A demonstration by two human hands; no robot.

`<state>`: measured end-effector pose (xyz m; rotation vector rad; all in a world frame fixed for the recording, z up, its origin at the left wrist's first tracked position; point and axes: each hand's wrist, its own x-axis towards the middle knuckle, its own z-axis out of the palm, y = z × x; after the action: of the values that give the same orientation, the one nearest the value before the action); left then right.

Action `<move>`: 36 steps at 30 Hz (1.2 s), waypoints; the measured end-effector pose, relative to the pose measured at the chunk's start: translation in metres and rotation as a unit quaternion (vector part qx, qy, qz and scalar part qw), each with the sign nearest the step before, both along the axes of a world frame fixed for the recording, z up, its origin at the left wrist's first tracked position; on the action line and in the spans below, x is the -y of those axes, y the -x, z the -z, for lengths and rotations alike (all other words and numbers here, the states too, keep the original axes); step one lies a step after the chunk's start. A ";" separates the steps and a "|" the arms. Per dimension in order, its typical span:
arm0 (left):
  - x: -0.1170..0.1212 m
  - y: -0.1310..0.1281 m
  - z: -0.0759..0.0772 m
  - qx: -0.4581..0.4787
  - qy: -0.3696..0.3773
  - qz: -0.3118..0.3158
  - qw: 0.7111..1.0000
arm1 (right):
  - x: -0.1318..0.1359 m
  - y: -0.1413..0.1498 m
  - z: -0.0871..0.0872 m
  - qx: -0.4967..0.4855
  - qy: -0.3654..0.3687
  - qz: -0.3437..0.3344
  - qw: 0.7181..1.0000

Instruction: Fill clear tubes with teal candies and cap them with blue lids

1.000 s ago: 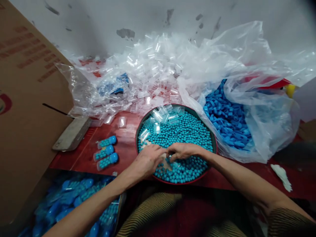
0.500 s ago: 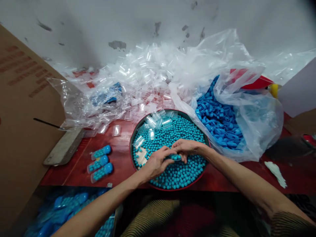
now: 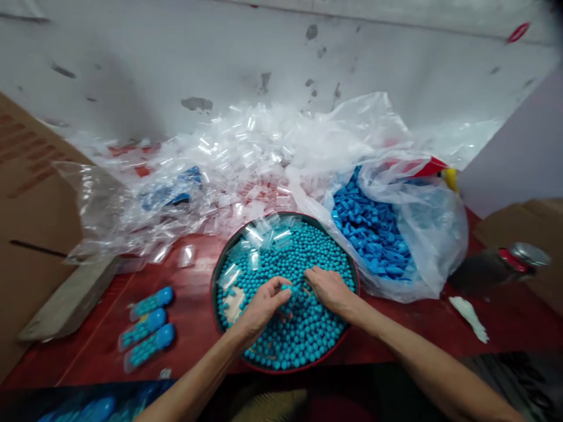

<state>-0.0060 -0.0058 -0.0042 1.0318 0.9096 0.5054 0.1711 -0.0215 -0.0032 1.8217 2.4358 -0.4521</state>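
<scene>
A round, dark-walled tray (image 3: 214,293) with a red rim holds many small turquoise balls (image 3: 303,340). Over its middle, my left hand (image 3: 261,305) is closed round a clear plastic tube (image 3: 288,289) with turquoise balls in it; the fingers partly cover the tube. Just to the right, my right hand (image 3: 332,290) dips curled fingertips among the balls, so what they pinch, if anything, is hidden. Several empty clear tubes (image 3: 255,261) lie on the balls at the tray's far left.
Three filled tubes with blue caps (image 3: 152,322) lie left on the red table (image 3: 193,328). Behind the tray spreads a heap of clear tubes (image 3: 237,158). An open plastic bag (image 3: 433,234) of blue caps (image 3: 373,234) stands right, near a dark flask (image 3: 488,266). Cardboard flanks the left.
My hands, together at the tube before, have moved apart. The right one has lowered its fingers into the balls; the left keeps the tube. The view has shifted, with the table lower in it.
</scene>
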 end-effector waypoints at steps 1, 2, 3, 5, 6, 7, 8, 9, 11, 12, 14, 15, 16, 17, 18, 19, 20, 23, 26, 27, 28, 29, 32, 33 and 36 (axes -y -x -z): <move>0.001 -0.002 0.001 -0.012 0.001 0.007 1.000 | -0.001 -0.003 -0.004 -0.026 0.006 -0.007 1.000; 0.002 -0.003 0.002 -0.024 0.003 0.016 1.000 | -0.002 -0.009 -0.010 -0.058 0.010 -0.015 0.998; 0.002 -0.005 0.002 -0.036 0.002 0.022 0.999 | -0.005 -0.018 -0.016 -0.086 0.005 -0.012 0.996; 0.003 -0.006 0.003 -0.059 -0.002 0.033 0.998 | -0.011 -0.042 -0.027 -0.106 -0.034 0.059 0.992; 0.003 -0.007 0.004 -0.068 -0.004 0.036 0.997 | -0.016 -0.057 -0.030 -0.092 -0.061 0.125 0.986; 0.003 -0.007 0.005 -0.073 -0.005 0.040 0.997 | -0.022 -0.072 -0.032 -0.069 -0.082 0.192 0.976; 0.003 -0.007 0.005 -0.074 -0.005 0.043 0.996 | -0.027 -0.086 -0.032 -0.043 -0.093 0.253 0.962; 0.002 -0.007 0.006 -0.074 -0.005 0.045 0.996 | -0.033 -0.099 -0.029 -0.028 -0.095 0.285 0.953; 0.002 -0.007 0.008 -0.074 -0.006 0.049 0.996 | -0.044 -0.118 -0.019 -0.021 -0.084 0.300 0.950; 0.001 -0.007 0.008 -0.075 -0.007 0.051 0.996 | -0.048 -0.124 -0.013 -0.026 -0.081 0.292 0.953; 0.001 -0.006 0.009 -0.073 -0.005 0.050 0.996 | -0.053 -0.129 -0.003 -0.043 -0.087 0.277 0.956; 0.001 -0.006 0.009 -0.071 -0.004 0.047 0.996 | -0.053 -0.130 -0.001 -0.052 -0.097 0.272 0.956; 0.001 -0.005 0.009 -0.068 -0.004 0.042 0.997 | -0.053 -0.130 0.000 -0.061 -0.108 0.269 0.955; 0.001 -0.005 0.009 -0.066 -0.003 0.036 0.997 | -0.051 -0.129 -0.001 -0.068 -0.119 0.269 0.953; 0.000 -0.004 0.009 -0.064 -0.004 0.029 0.997 | -0.048 -0.126 -0.004 -0.078 -0.132 0.266 0.952; 0.000 -0.004 0.009 -0.063 -0.005 0.025 0.998 | -0.045 -0.123 -0.007 -0.095 -0.145 0.258 0.950; -0.001 -0.004 0.009 -0.062 -0.006 0.023 0.998 | -0.041 -0.118 -0.011 -0.121 -0.157 0.241 0.950; -0.002 -0.003 0.009 -0.046 -0.018 0.019 0.999 | -0.029 -0.094 -0.020 -0.249 -0.144 0.171 0.942; -0.001 -0.003 0.009 -0.016 -0.037 0.011 0.999 | -0.019 -0.063 -0.020 -0.426 0.001 0.153 0.892; -0.001 -0.003 0.009 -0.006 -0.040 0.007 0.999 | -0.016 -0.052 -0.018 -0.484 0.059 0.154 0.859; 0.000 -0.004 0.008 0.003 -0.042 0.002 0.999 | -0.013 -0.042 -0.015 -0.535 0.108 0.153 0.824; 0.001 -0.004 0.007 0.010 -0.043 -0.002 0.999 | -0.010 -0.033 -0.012 -0.575 0.142 0.151 0.792; 0.003 -0.004 0.005 0.021 -0.045 -0.010 0.999 | -0.002 -0.009 -0.001 -0.625 0.172 0.152 0.746; 0.003 -0.004 0.004 0.022 -0.048 -0.009 0.999 | 0.000 -0.004 0.002 -0.620 0.168 0.147 0.752; 0.005 -0.003 0.003 0.026 -0.070 0.000 0.997 | 0.007 0.005 0.004 -0.567 0.134 0.126 0.803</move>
<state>-0.0027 -0.0103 -0.0075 1.1406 0.8377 0.6009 0.1660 -0.0286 -0.0070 2.0294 2.3305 -2.3477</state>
